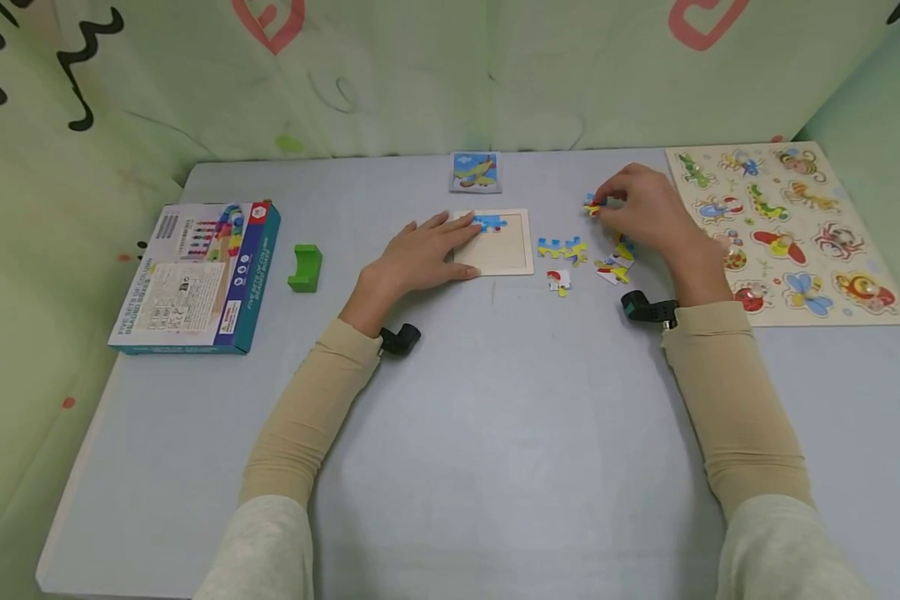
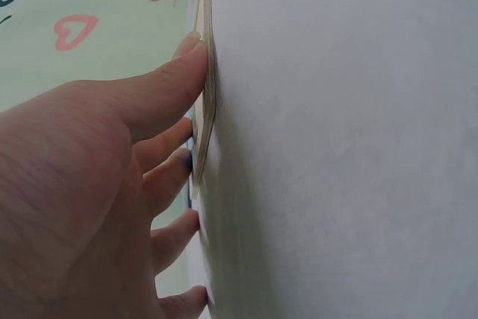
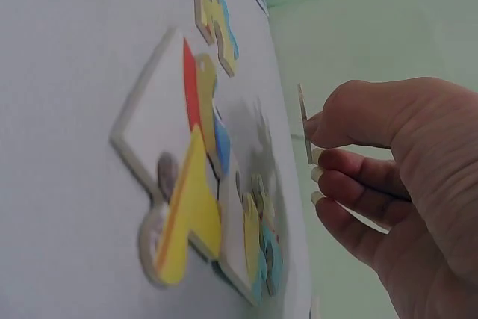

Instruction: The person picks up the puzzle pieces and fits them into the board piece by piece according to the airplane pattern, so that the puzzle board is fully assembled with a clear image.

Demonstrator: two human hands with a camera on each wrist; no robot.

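My left hand (image 1: pixel 420 257) rests with fingers spread on the left side of a square wooden puzzle tray (image 1: pixel 506 258). In the left wrist view, its thumb (image 2: pixel 183 72) lies against the tray's edge. Blue puzzle pieces (image 1: pixel 491 223) lie along the tray's top, partly under the fingertips. To the right, my right hand (image 1: pixel 645 208) pinches a small jigsaw piece (image 1: pixel 591 206) between thumb and fingertips, raised off the table; the right wrist view shows this piece (image 3: pixel 305 121) edge-on. Loose jigsaw pieces (image 1: pixel 613 271) lie below that hand, some overlapping. Other pieces (image 1: pixel 562 250) lie between them and the tray.
Behind the tray lies a small picture card (image 1: pixel 476 172) with a yellow plane. At the left are a flat toy box (image 1: pixel 187 275) and a green curved block (image 1: pixel 305 268). A large board with insect and animal pictures (image 1: pixel 787 237) covers the table's back right corner.
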